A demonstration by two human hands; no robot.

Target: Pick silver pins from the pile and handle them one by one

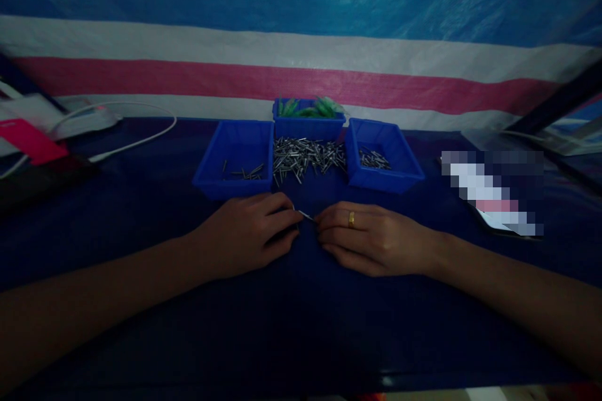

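A thin metal pin (306, 215) spans the small gap between my two hands, low over the dark blue tabletop. Its left end is pinched by the fingertips of my left hand (261, 229). At its right end, the closed fingers of my right hand (367, 235), which wears a gold ring, grip it too. Just beyond my hands lies a loose pile of similar metal pins (308, 156). On the left of the pile stands a blue bin (221, 185) holding several pins. The right blue bin (390, 178) holds a small heap of them.
Behind the pile, another blue bin (308, 127) contains green-tinted plastic packets (324, 108). A phone (498, 216) with a blurred screen lies on the right. At left are a white cable (136, 147) and a red item (32, 141). A striped plastic sheet (301, 6) hangs behind the table.
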